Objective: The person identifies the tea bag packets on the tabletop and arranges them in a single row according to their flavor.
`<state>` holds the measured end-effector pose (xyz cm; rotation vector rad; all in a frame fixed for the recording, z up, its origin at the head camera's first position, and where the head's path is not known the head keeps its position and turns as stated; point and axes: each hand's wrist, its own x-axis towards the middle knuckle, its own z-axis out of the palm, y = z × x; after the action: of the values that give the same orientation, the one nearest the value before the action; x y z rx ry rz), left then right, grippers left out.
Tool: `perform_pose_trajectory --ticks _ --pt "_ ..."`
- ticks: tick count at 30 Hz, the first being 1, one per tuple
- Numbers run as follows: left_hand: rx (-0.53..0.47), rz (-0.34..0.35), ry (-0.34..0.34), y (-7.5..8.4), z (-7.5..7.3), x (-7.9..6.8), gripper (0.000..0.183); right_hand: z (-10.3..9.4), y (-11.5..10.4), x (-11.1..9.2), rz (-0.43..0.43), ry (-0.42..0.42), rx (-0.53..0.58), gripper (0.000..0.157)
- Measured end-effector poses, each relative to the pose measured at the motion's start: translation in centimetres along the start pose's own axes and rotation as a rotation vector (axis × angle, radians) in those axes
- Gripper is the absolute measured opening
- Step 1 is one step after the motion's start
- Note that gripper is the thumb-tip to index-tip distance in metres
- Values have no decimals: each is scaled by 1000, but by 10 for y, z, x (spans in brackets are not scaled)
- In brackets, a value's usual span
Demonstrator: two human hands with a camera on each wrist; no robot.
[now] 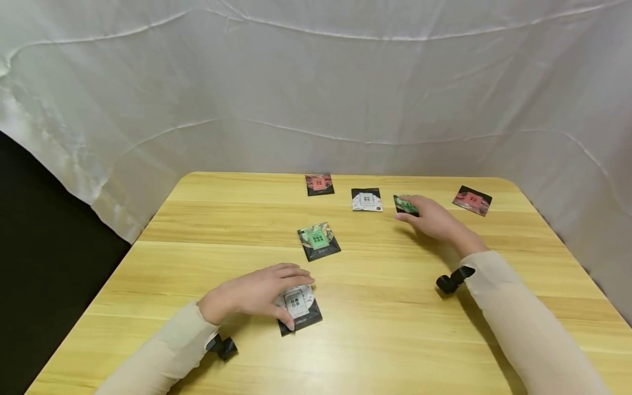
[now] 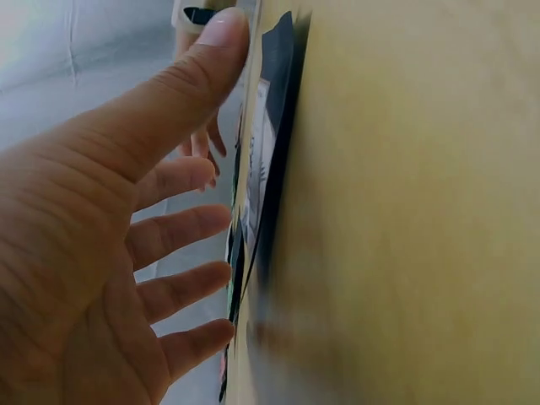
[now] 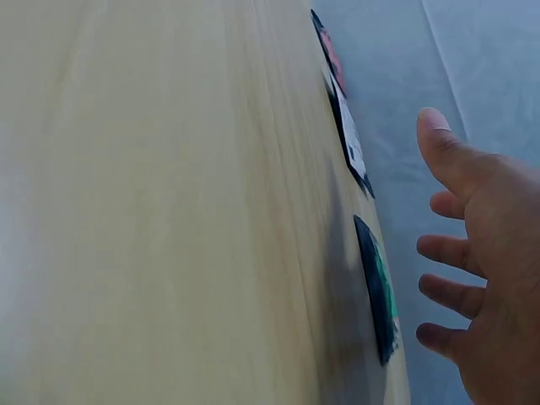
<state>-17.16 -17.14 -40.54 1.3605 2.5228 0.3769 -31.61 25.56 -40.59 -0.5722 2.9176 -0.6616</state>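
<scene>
A flat black-and-white packet (image 1: 298,304) lies on the wooden table below my left hand (image 1: 261,289), whose spread thumb and fingers hover over it. In the left wrist view a gap shows between the palm and that packet (image 2: 260,156); whether the thumb tip touches it I cannot tell. Farther right, my right hand (image 1: 433,218) reaches over a black-and-green packet (image 1: 406,205), hiding part of it. The right wrist view has this packet (image 3: 378,291) lying on the table, apart from the loosely bent fingers. Neither hand holds anything.
Another black-and-green packet (image 1: 319,241) lies just beyond the left hand. Along the back are a red-and-black packet (image 1: 319,185), a black-and-white packet (image 1: 366,199) and, at the right, another red-and-black one (image 1: 472,200). A pale curtain (image 1: 316,88) hangs behind the table.
</scene>
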Motion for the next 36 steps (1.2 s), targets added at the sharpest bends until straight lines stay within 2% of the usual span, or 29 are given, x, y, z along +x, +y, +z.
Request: perform_pose_trajectory --ticks 8,12,16,23,32,36 --pt "45 37 6 -1 2 -2 86 9 -9 20 -28 -16 2 69" --pt "75 33 -14 -2 0 -2 82 13 -13 29 -37 -11 -2 69" --pt "74 24 -32 -4 0 -4 79 16 -18 36 -44 -15 -4 67" --pt "71 43 -19 -11 2 -9 78 19 -24 47 -47 -25 3 65" --pt "33 -3 -19 -20 -9 -16 72 25 -28 61 -69 -64 -14 68" --pt "-23 -44 -34 -26 -9 -20 66 30 -29 65 -69 -69 -28 68"
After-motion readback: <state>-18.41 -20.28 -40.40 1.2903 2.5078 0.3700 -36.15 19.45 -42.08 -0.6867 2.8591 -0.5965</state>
